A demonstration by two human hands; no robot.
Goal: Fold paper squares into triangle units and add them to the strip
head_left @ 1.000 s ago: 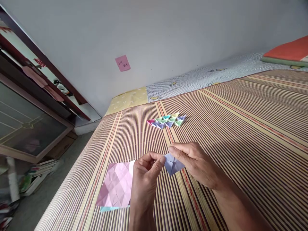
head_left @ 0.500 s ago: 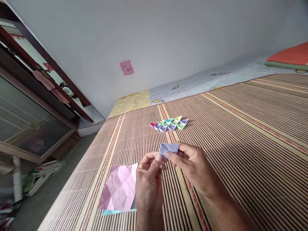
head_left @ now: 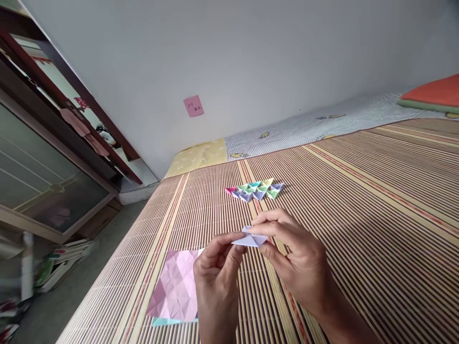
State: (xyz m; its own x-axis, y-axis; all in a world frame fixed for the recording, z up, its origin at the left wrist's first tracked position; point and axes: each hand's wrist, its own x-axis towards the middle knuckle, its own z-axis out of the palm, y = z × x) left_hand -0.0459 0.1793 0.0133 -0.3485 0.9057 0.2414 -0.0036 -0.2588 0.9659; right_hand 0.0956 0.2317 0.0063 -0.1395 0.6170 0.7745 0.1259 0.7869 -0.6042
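Observation:
Between my two hands is a small folded piece of pale purple paper (head_left: 251,240), held above the mat. My left hand (head_left: 218,270) pinches its left corner between thumb and fingers. On the right side, my right hand (head_left: 292,248) grips the paper, with the index finger over its top and the thumb at its lower right edge. Beyond my hands, a cluster of small folded paper boats (head_left: 254,189) in pink, green, blue, yellow and purple sits on the mat. A creased pink paper sheet (head_left: 175,284) lies left of my left hand, partly covered by it.
A striped bamboo mat (head_left: 358,215) covers the bed surface. Under the pink sheet, a turquoise sheet (head_left: 165,322) sticks out. A pink note (head_left: 193,105) is stuck on the wall. Folded orange cloth (head_left: 432,93) lies at the far right. The bed's left edge drops to the floor.
The purple paper has tipped from facing me to a flatter angle, with its folds now showing. My right fingers have moved onto its top. The view has shifted slightly.

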